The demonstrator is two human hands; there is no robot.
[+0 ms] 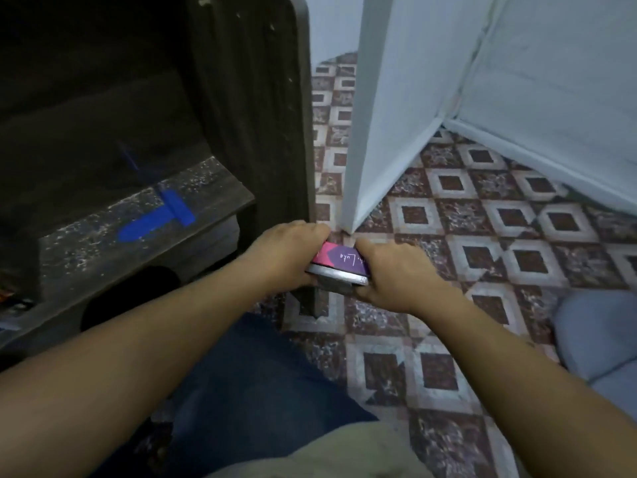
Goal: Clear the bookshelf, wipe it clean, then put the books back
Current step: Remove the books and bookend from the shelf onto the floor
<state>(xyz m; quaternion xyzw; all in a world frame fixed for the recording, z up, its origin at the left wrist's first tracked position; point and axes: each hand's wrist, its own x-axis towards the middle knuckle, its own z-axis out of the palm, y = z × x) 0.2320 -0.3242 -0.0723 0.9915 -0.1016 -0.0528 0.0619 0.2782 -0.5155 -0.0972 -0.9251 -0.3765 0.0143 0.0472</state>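
Note:
A small stack of books (339, 267), the top one pink and purple with white handwriting, is held low over the tiled floor beside the dark wooden bookshelf (269, 132). My left hand (286, 253) grips the stack's left side and my right hand (393, 274) grips its right side. The shelf board (103, 236) to the left carries no books, is speckled with pale dust and has strips of blue tape (157, 217) on it.
A pale blue door (386, 108) stands ajar just right of the bookshelf's side panel. Patterned brown and white floor tiles (482, 236) spread to the right. My knee in dark trousers (262, 374) sits below the hands; a grey cushion (599, 332) lies at the right edge.

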